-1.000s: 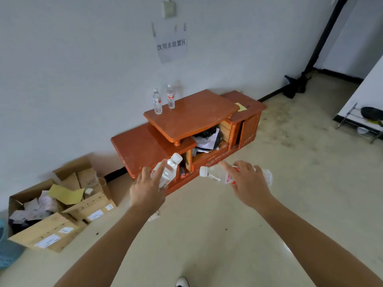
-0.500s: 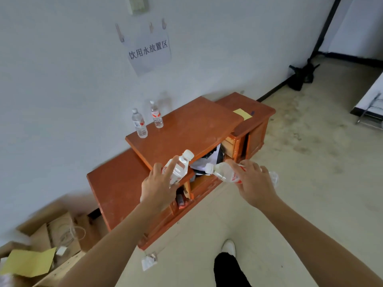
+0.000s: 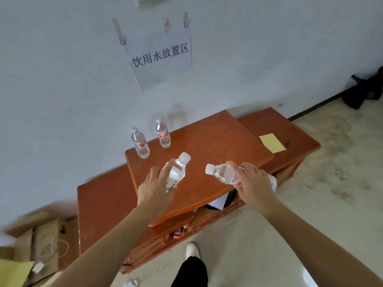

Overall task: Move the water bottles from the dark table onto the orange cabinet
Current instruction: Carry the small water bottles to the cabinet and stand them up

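My left hand (image 3: 154,190) grips a clear water bottle (image 3: 177,169) with a white cap, tilted up to the right, above the front left of the orange cabinet (image 3: 215,150). My right hand (image 3: 253,184) holds a second water bottle (image 3: 222,174) lying nearly level, its cap pointing left, over the cabinet's front edge. Two more bottles stand upright at the raised top's back left corner: one bottle (image 3: 139,145) nearer the edge and another bottle (image 3: 163,133) to its right. The dark table is out of view.
The cabinet stands against a white wall with a paper sign (image 3: 160,56). A yellow note (image 3: 272,142) lies on its lower right section. Cardboard boxes (image 3: 35,245) sit on the floor at left, a black bag (image 3: 364,92) at far right. My shoe (image 3: 192,250) is near the cabinet's front.
I have walked closer to the cabinet. Both hands, each still holding a bottle, now hover over its raised top instead of in front of it.
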Tool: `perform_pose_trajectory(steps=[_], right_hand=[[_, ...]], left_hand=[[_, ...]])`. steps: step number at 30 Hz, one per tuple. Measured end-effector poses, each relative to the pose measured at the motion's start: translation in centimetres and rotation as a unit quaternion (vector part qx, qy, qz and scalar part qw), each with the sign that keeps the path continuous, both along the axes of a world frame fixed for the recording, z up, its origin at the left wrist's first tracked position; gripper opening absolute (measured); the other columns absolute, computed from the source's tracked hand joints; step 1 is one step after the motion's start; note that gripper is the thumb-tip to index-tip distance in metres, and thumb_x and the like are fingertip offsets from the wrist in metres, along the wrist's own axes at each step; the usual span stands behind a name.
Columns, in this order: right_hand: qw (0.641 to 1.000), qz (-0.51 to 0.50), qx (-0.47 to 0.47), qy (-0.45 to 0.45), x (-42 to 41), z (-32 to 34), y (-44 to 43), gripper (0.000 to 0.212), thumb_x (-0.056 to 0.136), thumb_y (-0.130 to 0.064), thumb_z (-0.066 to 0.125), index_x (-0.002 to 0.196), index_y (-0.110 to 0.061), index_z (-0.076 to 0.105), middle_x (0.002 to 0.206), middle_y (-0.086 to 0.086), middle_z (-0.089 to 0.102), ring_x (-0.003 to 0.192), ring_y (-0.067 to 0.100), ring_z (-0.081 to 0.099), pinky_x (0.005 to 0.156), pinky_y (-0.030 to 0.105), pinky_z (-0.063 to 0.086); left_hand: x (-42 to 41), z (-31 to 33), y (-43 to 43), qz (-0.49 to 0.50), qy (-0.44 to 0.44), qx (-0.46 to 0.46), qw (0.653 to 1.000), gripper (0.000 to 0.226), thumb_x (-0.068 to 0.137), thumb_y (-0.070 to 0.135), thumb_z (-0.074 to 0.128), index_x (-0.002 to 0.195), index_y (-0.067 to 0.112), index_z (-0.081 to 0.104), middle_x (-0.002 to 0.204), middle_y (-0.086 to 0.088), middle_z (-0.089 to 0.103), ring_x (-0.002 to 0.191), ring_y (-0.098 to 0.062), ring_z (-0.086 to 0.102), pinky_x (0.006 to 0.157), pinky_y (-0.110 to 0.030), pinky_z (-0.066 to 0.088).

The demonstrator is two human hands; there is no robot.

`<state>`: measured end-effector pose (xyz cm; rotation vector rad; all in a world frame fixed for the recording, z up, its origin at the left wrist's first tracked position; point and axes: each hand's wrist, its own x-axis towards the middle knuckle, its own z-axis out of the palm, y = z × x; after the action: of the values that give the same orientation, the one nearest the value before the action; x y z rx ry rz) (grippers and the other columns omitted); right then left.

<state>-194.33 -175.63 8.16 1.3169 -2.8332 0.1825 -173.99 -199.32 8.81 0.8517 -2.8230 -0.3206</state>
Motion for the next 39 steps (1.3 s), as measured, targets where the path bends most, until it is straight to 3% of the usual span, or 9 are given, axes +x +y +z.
perform_pose_trajectory(steps=[4,8,15,20,25,27,31,36,39], right_hand=[[0.999,0.015,0.013,-0.038,-6.1,-2.5,-5.5,0.087,0.083,-0.035,0.081,0.149,-0.04,0.024,0.124,0.002,0.058,0.114,0.021,0.06,0.092,0.042,0.055],[0.997,0.011,0.002,-0.082,-10.9,-3.8,-9.9,0.088,0.084,-0.039,0.081,0.149,-0.04,0.022,0.126,0.0,0.056,0.112,0.017,0.061,0.093,0.038,0.056],[0.991,0.02,-0.019,-0.131,-17.8,-7.3,-15.7,0.086,0.082,-0.041,0.083,0.149,-0.037,0.029,0.129,0.002,0.058,0.108,0.019,0.064,0.083,0.033,0.06],[0.962,-0.026,-0.091,-0.256,-22.8,-11.4,-21.5,0.081,0.085,-0.051,0.076,0.151,-0.037,0.03,0.135,-0.005,0.056,0.112,0.009,0.058,0.074,0.011,0.045],[0.94,0.005,-0.145,-0.309,-28.1,-15.3,-28.6,0.079,0.086,-0.042,0.079,0.151,-0.032,0.034,0.143,-0.003,0.051,0.123,0.008,0.051,0.086,0.006,0.036],[0.929,0.009,-0.173,-0.327,-30.4,-16.4,-31.7,0.079,0.085,-0.035,0.082,0.149,-0.029,0.036,0.144,-0.002,0.05,0.123,0.008,0.05,0.088,0.01,0.039],[0.909,0.016,-0.231,-0.347,-33.7,-18.2,-36.2,0.08,0.082,-0.021,0.084,0.144,-0.017,0.034,0.141,0.002,0.05,0.123,0.019,0.057,0.095,0.032,0.053],[0.888,-0.005,-0.264,-0.377,-36.5,-20.4,-37.7,0.078,0.08,-0.007,0.082,0.138,-0.01,0.031,0.128,0.003,0.053,0.113,0.017,0.059,0.095,0.033,0.053],[0.891,0.038,-0.243,-0.38,-37.4,-21.3,-38.3,0.08,0.081,-0.008,0.081,0.142,-0.01,0.03,0.135,0.005,0.053,0.119,0.022,0.059,0.098,0.038,0.053]], left_hand=[[-5.6,-3.7,-4.3,0.038,0.011,0.05,0.998,0.09,0.084,0.042,0.075,0.153,0.04,0.018,0.122,-0.003,0.051,0.098,-0.021,0.06,0.058,-0.03,0.056],[-10.6,-6.1,-8.1,0.056,0.037,0.094,0.993,0.091,0.083,0.037,0.077,0.151,0.041,0.017,0.122,-0.006,0.052,0.097,-0.025,0.063,0.061,-0.041,0.06],[-17.0,-9.2,-11.1,0.134,0.066,0.168,0.974,0.086,0.083,0.033,0.079,0.149,0.034,0.023,0.131,-0.009,0.05,0.099,-0.028,0.062,0.067,-0.034,0.053],[-22.5,-11.7,-13.4,0.2,0.09,0.2,0.955,0.086,0.083,0.033,0.079,0.151,0.025,0.027,0.134,-0.012,0.05,0.1,-0.035,0.063,0.07,-0.034,0.047],[-28.7,-14.3,-16.0,0.285,0.131,0.203,0.928,0.09,0.081,0.034,0.081,0.15,0.021,0.024,0.147,-0.007,0.048,0.105,-0.032,0.064,0.075,-0.032,0.045],[-31.8,-15.6,-17.6,0.291,0.129,0.197,0.927,0.089,0.082,0.036,0.08,0.148,0.021,0.023,0.145,-0.007,0.049,0.1,-0.033,0.065,0.074,-0.033,0.046],[-37.0,-17.2,-20.6,0.303,0.148,0.184,0.923,0.085,0.082,0.031,0.079,0.145,0.014,0.024,0.138,-0.011,0.05,0.105,-0.038,0.062,0.081,-0.042,0.049],[-40.2,-20.0,-21.6,0.325,0.157,0.188,0.914,0.082,0.085,0.023,0.078,0.144,0.009,0.022,0.127,-0.019,0.057,0.103,-0.04,0.062,0.078,-0.036,0.044],[-40.6,-21.5,-21.1,0.341,0.165,0.182,0.907,0.085,0.085,0.021,0.077,0.148,0.012,0.02,0.126,-0.019,0.059,0.102,-0.04,0.063,0.078,-0.036,0.044]])
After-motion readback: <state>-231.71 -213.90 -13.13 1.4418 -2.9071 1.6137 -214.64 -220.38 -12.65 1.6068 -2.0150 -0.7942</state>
